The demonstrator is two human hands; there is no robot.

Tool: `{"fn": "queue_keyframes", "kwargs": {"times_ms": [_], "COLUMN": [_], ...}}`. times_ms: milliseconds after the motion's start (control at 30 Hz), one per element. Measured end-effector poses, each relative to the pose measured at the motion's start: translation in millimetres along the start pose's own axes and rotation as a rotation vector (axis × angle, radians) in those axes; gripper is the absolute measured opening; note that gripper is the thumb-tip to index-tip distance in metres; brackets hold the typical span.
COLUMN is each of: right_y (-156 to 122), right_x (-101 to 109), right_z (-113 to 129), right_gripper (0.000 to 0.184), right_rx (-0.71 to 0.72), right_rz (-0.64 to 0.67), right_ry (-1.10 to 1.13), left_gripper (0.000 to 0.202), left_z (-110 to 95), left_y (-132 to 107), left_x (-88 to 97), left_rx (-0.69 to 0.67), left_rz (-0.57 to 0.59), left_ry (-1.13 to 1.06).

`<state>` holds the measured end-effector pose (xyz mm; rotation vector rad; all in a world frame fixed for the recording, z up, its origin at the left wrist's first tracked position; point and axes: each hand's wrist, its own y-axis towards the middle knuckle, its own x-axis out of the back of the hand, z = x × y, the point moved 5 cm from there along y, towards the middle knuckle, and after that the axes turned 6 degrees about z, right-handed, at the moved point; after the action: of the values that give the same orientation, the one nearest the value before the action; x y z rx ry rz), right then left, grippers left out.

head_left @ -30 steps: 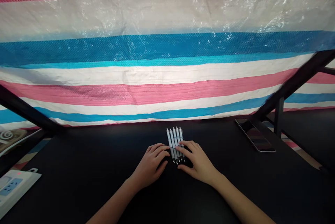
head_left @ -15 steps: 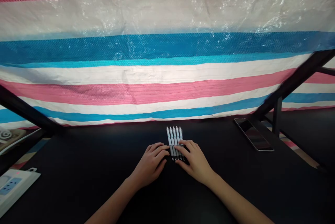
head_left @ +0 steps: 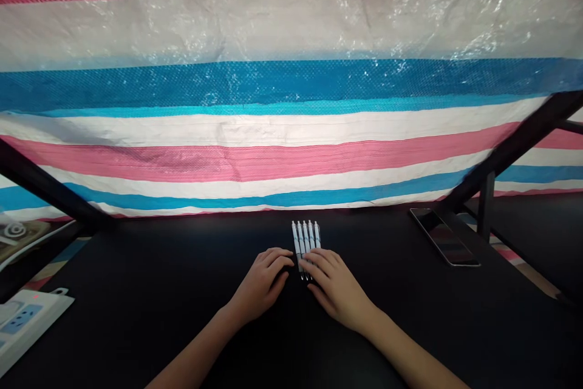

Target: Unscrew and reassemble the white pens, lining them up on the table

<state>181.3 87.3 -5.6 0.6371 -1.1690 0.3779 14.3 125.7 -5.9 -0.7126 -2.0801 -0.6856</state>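
Several white click pens [head_left: 305, 235] lie side by side on the black table [head_left: 182, 340], their clicker ends pointing away from me and their dark tips toward me. Just left of the row rests my left hand [head_left: 262, 283], fingers loosely curved and apart, with nothing held. My right hand [head_left: 334, 283] lies over the lower right part of the row. Its fingers are spread across the pens and hide part of their grips; whether they press on them I cannot tell.
A dark smartphone [head_left: 444, 237] lies at the back right. On the left edge sits a white power strip [head_left: 31, 328]. Black frame bars [head_left: 510, 146] slant up at both sides, and a striped plastic sheet [head_left: 291, 161] hangs behind the table.
My right hand's fingers have shifted left, farther over the pens. My left hand has drawn slightly away from the row. The whole view has moved a little.
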Motion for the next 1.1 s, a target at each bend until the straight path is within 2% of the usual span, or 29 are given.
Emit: {"fn": "queue_keyframes", "kwargs": {"times_ms": [100,200,400,500,600,667,733,800,867,900,967,1033,1100], "right_y": [1.4,1.7,2.5,0.3,-3.4,-4.9,-5.6,-7.5,-10.0,-10.7,-11.0,-12.9,-14.8], "right_x": [-9.3,-14.6,-9.8,-2.7,9.8,18.2,22.7,23.6,22.2,20.8,15.7,2.9,-18.7], "right_z": [14.4,22.3,27.9,29.7,35.1,41.0,49.5,60.9,69.5,70.2,62.4,47.9,43.5], "right_gripper": [0.036,0.027,0.021,0.019,0.015,0.019,0.022,0.024,0.027,0.029,0.033,0.032,0.038], "right_rx": [0.152,0.215,0.305,0.350,0.363,0.341,0.326,0.352,0.360,0.316,0.111,-0.192,-0.438], "right_rz": [-0.043,-0.138,-0.172,-0.198,-0.264,-0.267,-0.207,-0.149,-0.127,-0.131,-0.165,-0.191,-0.089], "right_ry": [-0.186,-0.314,-0.352,-0.318,-0.242,-0.133,-0.013,0.059,0.134,0.211,0.481,0.911,1.433], "left_gripper": [0.023,0.023,0.023,0.019,0.020,0.034,0.050,0.059,0.060,0.058,0.052,0.046,0.040], "left_z": [4.2,9.2,13.1,13.6,14.7,12.9,8.2,2.8,1.1,2.2,7.3,12.7,15.0], "left_y": [0.6,0.7,0.3,-0.2,-3.1,-6.2,-9.0,-10.1,-9.2,-8.4,-7.3,-6.9,-6.4], "left_x": [2.8,3.5,7.5,11.7,9.4,1.1,-9.7,-16.9,-16.8,-14.8,-9.9,-8.3,-11.3], "left_rx": [0.026,0.054,0.111,0.215,0.410,0.555,0.675,0.733,0.722,0.702,0.670,0.662,0.661], "left_rz": [-0.066,-0.119,-0.186,-0.223,-0.244,-0.214,-0.165,-0.135,-0.161,-0.191,-0.264,-0.305,-0.295], "left_ry": [-0.093,-0.158,-0.218,-0.324,-0.580,-0.815,-1.071,-1.287,-1.413,-1.451,-1.503,-1.552,-1.609]}}
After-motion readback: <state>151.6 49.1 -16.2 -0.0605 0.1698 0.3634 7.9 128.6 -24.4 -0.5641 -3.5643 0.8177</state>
